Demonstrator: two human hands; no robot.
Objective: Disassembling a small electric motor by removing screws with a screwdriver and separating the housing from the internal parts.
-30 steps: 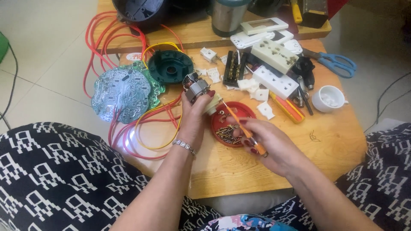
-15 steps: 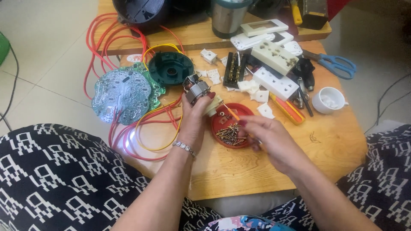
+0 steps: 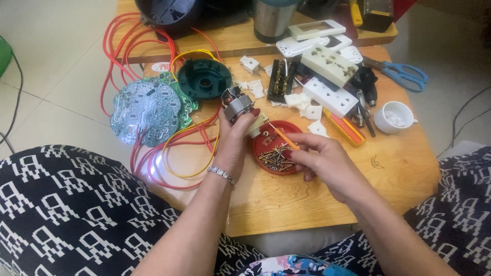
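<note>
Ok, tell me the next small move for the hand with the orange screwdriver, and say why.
Probably ease the tip of the orange-handled screwdriver on toward the small grey metal motor. The left hand holds the motor up off the wooden table, while the right hand pinches the screwdriver above the round red dish of screws, its tip pointing at the motor but seemingly short of it.

The single head-worn camera looked steeply down and forward over the person's lap. It sat close above the wooden tabletop (image 3: pixel 317 204), which filled most of the view.
</note>
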